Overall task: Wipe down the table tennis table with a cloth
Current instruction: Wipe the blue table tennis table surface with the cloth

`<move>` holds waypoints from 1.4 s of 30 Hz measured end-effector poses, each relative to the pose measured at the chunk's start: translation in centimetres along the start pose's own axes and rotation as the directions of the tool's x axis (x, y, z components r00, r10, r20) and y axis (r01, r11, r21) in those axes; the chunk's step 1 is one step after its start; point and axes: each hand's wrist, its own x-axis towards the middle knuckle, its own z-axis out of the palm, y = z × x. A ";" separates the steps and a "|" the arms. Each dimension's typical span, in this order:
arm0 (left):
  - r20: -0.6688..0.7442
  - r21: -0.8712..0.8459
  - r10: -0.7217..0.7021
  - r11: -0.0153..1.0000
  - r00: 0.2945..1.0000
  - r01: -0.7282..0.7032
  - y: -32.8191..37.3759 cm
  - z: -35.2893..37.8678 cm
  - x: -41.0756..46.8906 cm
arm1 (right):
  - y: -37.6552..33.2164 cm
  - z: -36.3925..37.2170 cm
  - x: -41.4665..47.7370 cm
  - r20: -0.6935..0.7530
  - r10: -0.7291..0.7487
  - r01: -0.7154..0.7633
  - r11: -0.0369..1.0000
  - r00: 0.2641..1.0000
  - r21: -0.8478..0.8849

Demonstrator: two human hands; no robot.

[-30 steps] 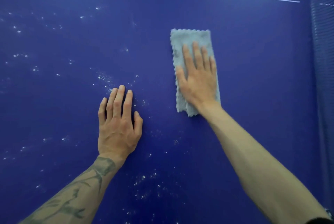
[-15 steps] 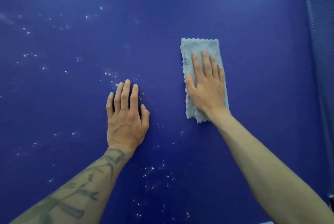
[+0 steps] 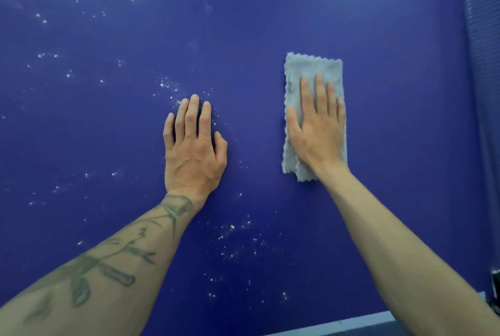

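Grey cloth (image 3: pixel 311 67) flat on table (image 3: pixel 400 108), long axis pointing away from person. Right hand (image 3: pixel 319 132) on top, fingers straight, pressing, not gripping. White specks (image 3: pixel 169 86) left of cloth, beyond left hand (image 3: pixel 193 151), flat, empty. Leftward sweep looks due.

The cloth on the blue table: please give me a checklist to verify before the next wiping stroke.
1. The right hand presses flat on the cloth: ok.
2. The cloth lies flat on the table: ok.
3. The left hand rests on the table, apart from the cloth: ok.
4. The table is free of white specks: not ok, many lie around the left hand.
5. The underside of the cloth is clean: cannot tell.
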 end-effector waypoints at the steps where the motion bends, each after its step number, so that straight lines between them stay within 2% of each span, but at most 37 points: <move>1: 0.000 -0.002 0.000 1.000 1.000 0.000 0.0 0.0 0.0 | -1.1 0.1 0.7 -0.026 0.032 -0.032 0.999 0.999 0.011; 3: -0.002 -0.003 -0.001 1.000 1.000 0.001 0.0 -0.1 0.0 | -4.0 0.8 0.9 -0.047 0.026 -0.025 0.999 0.999 0.032; 6: -0.001 -0.021 -0.001 1.000 1.000 0.001 0.2 -0.6 -0.1 | -6.8 2.0 -2.7 -0.028 -0.192 0.192 0.981 0.981 -0.011; 8: -0.006 -0.043 -0.004 0.999 1.000 0.003 0.1 -1.3 -0.5 | -5.7 2.4 -5.4 -0.013 -0.303 0.302 0.952 0.953 -0.045; 9: -0.010 -0.051 -0.008 0.999 1.000 0.008 0.0 -1.7 -1.1 | -4.5 2.4 -6.1 -0.004 -0.294 0.294 0.955 0.956 -0.037; 13: 0.010 -0.029 -0.032 0.999 0.999 0.033 -0.6 -2.9 -5.2 | -1.7 1.1 -5.0 0.019 -0.114 0.113 0.994 0.993 0.007; 17: 0.021 0.033 -0.025 0.999 0.999 0.024 -1.3 -1.9 -7.8 | -5.0 1.2 -1.2 -0.019 -0.059 0.060 0.996 0.998 0.059; 19: 0.013 0.042 -0.025 0.999 1.000 0.025 -1.5 -1.4 -8.1 | -6.9 2.1 -2.3 -0.037 -0.150 0.152 0.987 0.988 0.053; 20: 0.008 0.035 -0.023 0.999 1.000 0.023 -1.6 -1.2 -8.1 | -7.3 2.6 -3.8 -0.038 -0.241 0.242 0.970 0.970 0.036; 22: 0.003 0.023 -0.031 0.999 1.000 0.031 -1.6 -1.2 -8.1 | -6.2 3.1 -7.0 -0.033 -0.414 0.415 0.910 0.909 -0.003; 23: 0.001 0.016 -0.035 0.999 0.999 0.035 -1.7 -1.2 -8.1 | -4.8 3.2 -8.0 -0.028 -0.442 0.441 0.897 0.897 -0.016; 25: 0.005 0.002 -0.040 0.999 0.999 0.040 -1.7 -1.2 -8.1 | -1.5 2.5 -7.7 -0.007 -0.359 0.358 0.932 0.933 -0.045; 27: 0.011 0.000 -0.045 0.999 0.999 0.045 -1.7 -1.2 -8.1 | 0.4 1.8 -5.6 -0.008 -0.189 0.189 0.981 0.982 -0.044; 29: 0.011 0.004 -0.041 0.999 0.999 0.041 -1.7 -1.1 -8.1 | -0.4 1.3 -3.3 -0.035 -0.058 0.058 0.998 0.998 -0.004; 31: 0.008 0.004 -0.045 0.999 0.999 0.045 -1.7 -1.1 -8.1 | -3.3 1.6 -2.1 -0.064 -0.014 0.016 1.000 0.998 0.027; 33: 0.004 0.004 -0.044 0.999 0.999 0.044 -1.5 -1.2 -8.0 | -6.7 2.3 -2.7 -0.064 -0.080 0.082 0.996 0.995 0.029; 35: 0.001 0.005 -0.041 0.999 0.999 0.041 -1.6 -1.2 -8.0 | -8.8 3.2 -5.3 -0.053 -0.266 0.267 0.964 0.963 0.015; 37: 0.005 0.003 -0.042 0.999 0.999 0.042 -1.6 -1.2 -8.1 | -7.8 3.6 -8.5 -0.047 -0.444 0.445 0.895 0.895 0.023; 38: 0.005 0.001 -0.046 0.999 0.999 0.046 -1.6 -1.3 -8.0 | -6.2 3.7 -9.5 -0.054 -0.478 0.480 0.877 0.876 0.026; 40: 0.008 -0.005 -0.052 0.999 0.999 0.052 -1.7 -1.2 -8.0 | -2.0 3.4 -10.1 -0.048 -0.424 0.425 0.905 0.904 -0.003; 42: 0.010 -0.008 -0.052 0.999 0.999 0.052 -1.7 -1.1 -8.1 | 1.1 2.6 -8.8 -0.030 -0.282 0.280 0.958 0.959 -0.058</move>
